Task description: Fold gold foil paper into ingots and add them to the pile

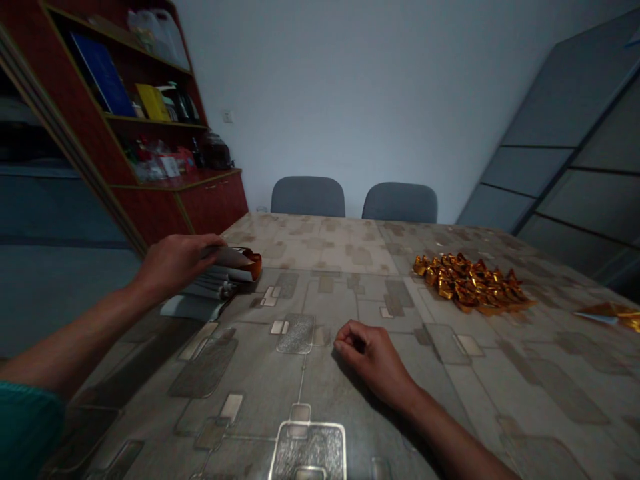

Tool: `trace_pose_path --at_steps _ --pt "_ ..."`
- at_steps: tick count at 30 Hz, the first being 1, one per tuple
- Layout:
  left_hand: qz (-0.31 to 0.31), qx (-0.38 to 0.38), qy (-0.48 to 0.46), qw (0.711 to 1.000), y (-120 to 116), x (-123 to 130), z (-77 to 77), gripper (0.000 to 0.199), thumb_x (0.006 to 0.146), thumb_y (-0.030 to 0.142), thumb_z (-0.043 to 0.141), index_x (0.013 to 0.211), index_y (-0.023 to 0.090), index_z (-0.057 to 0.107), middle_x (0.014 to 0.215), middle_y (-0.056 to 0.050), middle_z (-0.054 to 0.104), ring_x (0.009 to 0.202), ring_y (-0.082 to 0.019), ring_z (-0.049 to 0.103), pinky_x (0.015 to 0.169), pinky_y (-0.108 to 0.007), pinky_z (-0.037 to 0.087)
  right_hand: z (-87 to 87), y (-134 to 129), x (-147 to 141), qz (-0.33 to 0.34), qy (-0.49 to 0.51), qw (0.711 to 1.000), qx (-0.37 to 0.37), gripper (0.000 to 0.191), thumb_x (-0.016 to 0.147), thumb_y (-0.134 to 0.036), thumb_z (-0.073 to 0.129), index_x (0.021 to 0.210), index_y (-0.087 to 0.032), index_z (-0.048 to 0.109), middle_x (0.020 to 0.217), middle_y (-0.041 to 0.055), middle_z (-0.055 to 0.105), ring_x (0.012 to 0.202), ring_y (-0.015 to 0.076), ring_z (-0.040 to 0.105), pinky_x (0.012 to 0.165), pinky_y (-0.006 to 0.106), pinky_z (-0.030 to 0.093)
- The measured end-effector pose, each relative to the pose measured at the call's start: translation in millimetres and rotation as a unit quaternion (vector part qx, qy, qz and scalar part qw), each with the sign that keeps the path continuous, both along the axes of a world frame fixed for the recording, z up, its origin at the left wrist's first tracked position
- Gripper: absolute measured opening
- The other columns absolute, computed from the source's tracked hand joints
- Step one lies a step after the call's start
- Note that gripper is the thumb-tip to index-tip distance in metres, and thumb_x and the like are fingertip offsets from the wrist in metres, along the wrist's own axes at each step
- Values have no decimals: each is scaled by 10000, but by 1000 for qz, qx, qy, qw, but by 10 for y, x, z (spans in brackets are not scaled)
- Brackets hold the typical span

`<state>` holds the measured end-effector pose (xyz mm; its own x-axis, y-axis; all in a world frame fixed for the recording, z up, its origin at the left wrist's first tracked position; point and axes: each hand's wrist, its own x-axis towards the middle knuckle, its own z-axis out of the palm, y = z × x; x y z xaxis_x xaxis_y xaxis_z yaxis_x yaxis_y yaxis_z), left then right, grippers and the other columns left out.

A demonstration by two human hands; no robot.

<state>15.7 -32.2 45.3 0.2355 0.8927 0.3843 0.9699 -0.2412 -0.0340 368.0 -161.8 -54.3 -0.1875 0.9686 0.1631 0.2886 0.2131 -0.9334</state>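
- The left hand (175, 263) is positioned over the left edge of the patterned oilcloth table (320, 380). Its fingers are closed around a curled foil packet (240, 262) (dull grey outside, orange within), and the packet's end is left protruding past the fingertips.
- A pale grey stack of packaging (200, 300) is seen at the same edge, just below the packet; whether the two are touching cannot be told.
- The right hand (370, 357) is rested on the middle of the table, with its fingers loosely curled and nothing held.
- A heap of gold-wrapped sweets (470, 283) is piled on the table's right half, well apart from both hands.
- A piece of gold foil (607, 315) is laid near the table's right edge.
- Two grey chairs (307, 197) are placed beyond the far edge, and a red-brown shelf cabinet (175, 207) is seen beyond the far left corner.
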Motion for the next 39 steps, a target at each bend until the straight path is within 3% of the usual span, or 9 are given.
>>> trace_pose_path --at_steps 5,7,15,19,22,25,30,34,39 --pt "-37 45 -44 997 -260 255 35 369 926 268 442 1169 116 674 1156 -78 746 930 -216 692 845 -299 488 5 -1 -10 -13 85 995 -41 122 816 -304 643 817 -183 638 666 -23 545 596 127 476 556 246 371" --pt "-108 75 -102 986 -413 422 -13 311 936 266 472 1094 111 692 1097 -82 763 932 -223 710 858 -326 518 9 5 -9 -18 127 990 -66 228 852 -397 634 929 -183 642 741 1 599 589 126 504 549 248 409" --pt "-486 108 -246 832 -935 1176 -637 220 955 79 493 1012 200 668 1005 -73 788 956 -183 748 875 -316 596 110 87 192 4 323 911 -258 569 919 -696 477 1218 -218 550 975 101 725 810 225 723 702 360 575" --pt "-527 106 -210 817 -1047 1366 -843 198 993 154 516 1079 228 678 1027 -65 794 985 -201 748 883 -344 610 61 121 236 -17 242 953 -183 601 780 -570 741 1237 -227 556 1094 112 736 948 257 722 812 386 566" --pt "-557 108 -166 806 -1051 1388 -900 177 997 156 531 1073 213 681 1021 -53 799 1003 -198 741 944 -359 589 -32 164 233 -33 199 970 -138 505 673 -419 828 1079 -190 635 975 92 756 820 243 718 742 367 560" --pt "-548 110 -161 814 -1022 1362 -955 202 1000 125 502 1000 212 684 1074 -42 788 1075 -209 710 1065 -461 505 -84 205 244 -56 174 978 -97 307 708 -381 763 907 -168 665 840 72 735 710 213 681 678 346 539" --pt "-380 42 -261 886 -1045 1345 -1058 290 926 165 526 1190 236 623 1394 -127 590 1304 -299 545 1047 -547 487 18 178 243 -95 114 989 8 102 783 -289 676 830 -203 648 809 39 702 748 201 657 697 322 519" --pt "-265 73 -304 912 -1087 1359 -1130 644 859 307 707 1416 231 393 1471 -178 419 1361 -339 464 1049 -537 490 121 76 271 -59 53 995 65 40 765 -209 702 797 -230 690 887 51 747 864 241 680 766 357 524" --pt "-330 53 -186 924 -1126 1379 -1135 571 911 195 627 1428 224 386 1423 -164 490 1304 -314 515 1025 -495 506 117 -97 475 85 -116 954 262 98 825 -192 730 885 -239 669 1000 69 759 930 241 681 822 377 515"
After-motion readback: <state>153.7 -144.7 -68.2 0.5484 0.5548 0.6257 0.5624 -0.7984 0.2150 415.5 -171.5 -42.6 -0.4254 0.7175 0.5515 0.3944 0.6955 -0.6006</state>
